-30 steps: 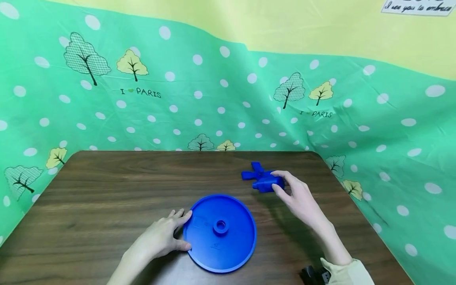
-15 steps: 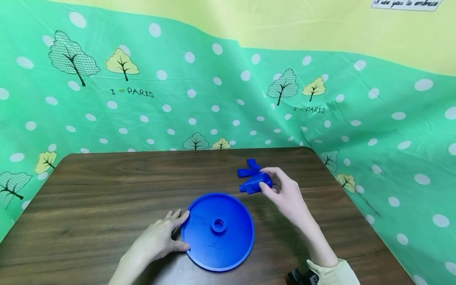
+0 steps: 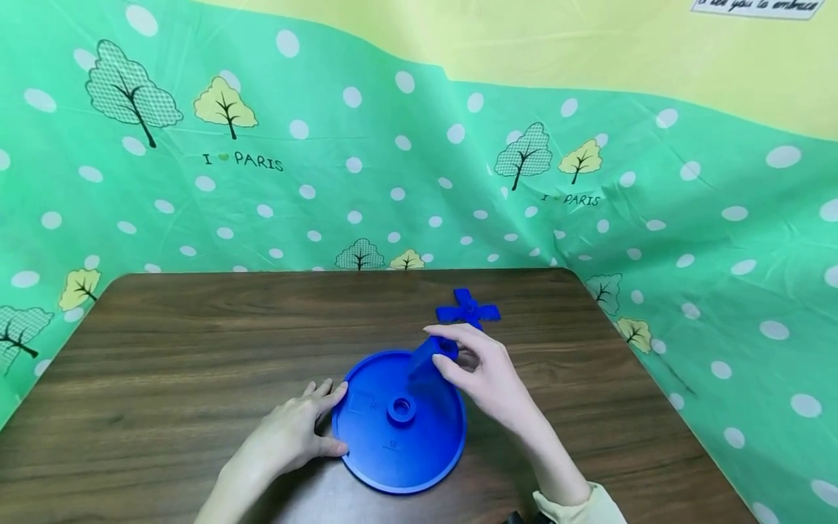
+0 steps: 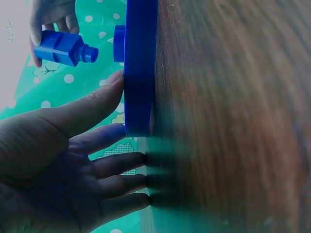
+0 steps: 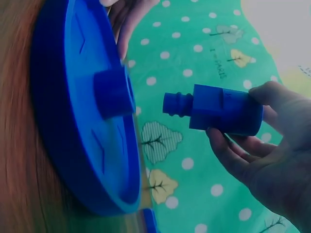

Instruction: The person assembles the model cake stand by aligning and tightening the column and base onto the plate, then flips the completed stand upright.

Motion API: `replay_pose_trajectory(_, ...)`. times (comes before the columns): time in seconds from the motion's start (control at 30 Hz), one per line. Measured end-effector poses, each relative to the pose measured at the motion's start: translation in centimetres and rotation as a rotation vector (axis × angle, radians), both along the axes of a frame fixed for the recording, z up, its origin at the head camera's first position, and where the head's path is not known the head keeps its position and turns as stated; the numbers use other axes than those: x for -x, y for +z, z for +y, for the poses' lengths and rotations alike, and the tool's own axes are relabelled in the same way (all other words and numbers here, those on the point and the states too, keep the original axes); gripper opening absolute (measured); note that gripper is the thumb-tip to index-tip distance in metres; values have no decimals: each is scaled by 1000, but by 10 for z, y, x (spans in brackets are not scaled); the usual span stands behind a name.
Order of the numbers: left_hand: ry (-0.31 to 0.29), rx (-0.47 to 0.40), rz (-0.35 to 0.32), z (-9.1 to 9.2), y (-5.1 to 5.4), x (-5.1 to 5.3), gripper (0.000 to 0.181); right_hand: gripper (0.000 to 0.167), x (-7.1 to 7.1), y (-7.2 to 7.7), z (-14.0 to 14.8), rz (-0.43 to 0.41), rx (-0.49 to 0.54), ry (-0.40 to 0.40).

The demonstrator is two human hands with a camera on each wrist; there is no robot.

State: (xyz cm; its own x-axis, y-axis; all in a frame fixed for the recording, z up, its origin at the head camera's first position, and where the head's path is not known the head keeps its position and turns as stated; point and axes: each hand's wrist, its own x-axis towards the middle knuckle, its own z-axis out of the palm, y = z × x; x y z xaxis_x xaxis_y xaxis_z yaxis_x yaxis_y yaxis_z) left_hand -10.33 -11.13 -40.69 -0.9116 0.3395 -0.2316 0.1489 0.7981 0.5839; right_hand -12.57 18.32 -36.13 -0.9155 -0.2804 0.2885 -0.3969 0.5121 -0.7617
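Observation:
A round blue disc with a raised central socket lies on the table. My left hand touches its left rim with thumb and index finger, the fingers fairly straight; the left wrist view shows the thumb against the rim. My right hand pinches a blue connector above the disc's upper right part. In the right wrist view the connector points its ribbed narrow end at the socket, with a gap between them.
A blue cross-shaped piece lies on the wooden table behind the disc, close to my right hand. A green and yellow patterned cloth hangs behind the table and along its sides.
My right hand has carried the connector left and nearer, from beside the cross-shaped piece to above the disc, tilting its narrow end downward. My left hand stays at the rim.

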Motion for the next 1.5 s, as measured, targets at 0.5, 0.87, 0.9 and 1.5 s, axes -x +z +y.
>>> replay_pose_trajectory(0.5,1,16,3,-4,3,0,92,44,-10,3,-19,-41,-81,169)
replay_pose_trajectory(0.87,-9,37,-2,-1,4,0,92,45,-11,-4,-21,-109,-98,146)
replay_pose_trajectory(0.9,-8,37,-5,-1,4,-1,92,45,-11,-4,-21,-116,-103,148)
replay_pose_trajectory(1.5,-6,32,-10,0,0,2,89,44,-4,-7,-10,-204,-186,282)
